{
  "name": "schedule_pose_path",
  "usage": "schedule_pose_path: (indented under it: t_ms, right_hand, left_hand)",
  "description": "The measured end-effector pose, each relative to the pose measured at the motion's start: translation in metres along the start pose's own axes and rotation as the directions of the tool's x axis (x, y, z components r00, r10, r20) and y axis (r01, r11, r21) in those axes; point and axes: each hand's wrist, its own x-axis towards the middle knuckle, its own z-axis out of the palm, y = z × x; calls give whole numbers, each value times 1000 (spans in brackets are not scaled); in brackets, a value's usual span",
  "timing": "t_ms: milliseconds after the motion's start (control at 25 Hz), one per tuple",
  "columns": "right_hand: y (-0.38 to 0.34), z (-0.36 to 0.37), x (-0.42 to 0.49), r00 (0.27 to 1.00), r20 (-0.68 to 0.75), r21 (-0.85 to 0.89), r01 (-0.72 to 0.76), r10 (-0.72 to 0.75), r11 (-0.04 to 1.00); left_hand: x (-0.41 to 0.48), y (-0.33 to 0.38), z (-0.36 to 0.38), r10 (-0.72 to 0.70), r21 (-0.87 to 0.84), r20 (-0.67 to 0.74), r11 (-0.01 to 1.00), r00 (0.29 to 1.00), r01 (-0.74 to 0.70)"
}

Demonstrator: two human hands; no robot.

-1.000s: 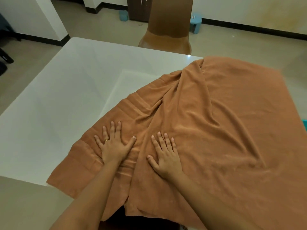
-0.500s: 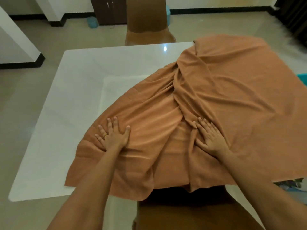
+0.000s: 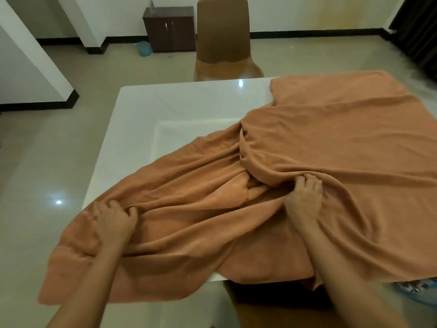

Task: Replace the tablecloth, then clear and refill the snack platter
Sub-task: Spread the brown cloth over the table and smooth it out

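An orange-brown tablecloth [image 3: 331, 143] lies rumpled over the right and near part of a white glossy table [image 3: 179, 102]. Its near left corner hangs past the table's left edge. My left hand [image 3: 113, 221], with a ring on one finger, is clenched on a bunch of cloth at the near left. My right hand [image 3: 305, 200] grips a thick fold near the middle of the cloth. Folds run between the two hands. No snack platter is in view.
A brown chair [image 3: 223, 43] stands at the table's far side. Behind it are a dark cabinet [image 3: 169, 28] and a small teal bin [image 3: 143, 49]. Another brown chair seat [image 3: 272, 301] sits just below me. A patterned blue object [image 3: 416, 290] shows at the lower right.
Both hands lay flat on the cloth before; now their fingers have closed on bunches of it. The left hand has shifted left toward the table's edge, and the cloth is more gathered.
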Motion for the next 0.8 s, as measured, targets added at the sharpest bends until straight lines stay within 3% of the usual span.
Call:
schedule_pose_path:
  t_ms: [80,160,200,320,520,800]
  right_hand:
    - [-69,15,-25,992,36,184,109,-117,977]
    - [-116,36,-57,926,269,252,197,-264,948]
    - [-126,49,-69,890,338,224,239,-306,945]
    - [-121,57,-72,862,398,118,290,-313,950]
    - [-126,56,-69,858,418,91,286,-297,954]
    - [-128,43,-65,858,417,198,238,-301,951]
  left_hand:
    - [4,36,4,265,-100,-77,957,961,-272]
    - [8,67,18,492,-165,-15,858,871,-487]
    - [13,74,29,537,-163,43,836,842,-524]
    - [12,80,56,522,-32,55,853,851,-521]
    - [20,78,62,509,-42,-5,860,861,-509]
    - [63,82,51,407,14,165,910,899,-414]
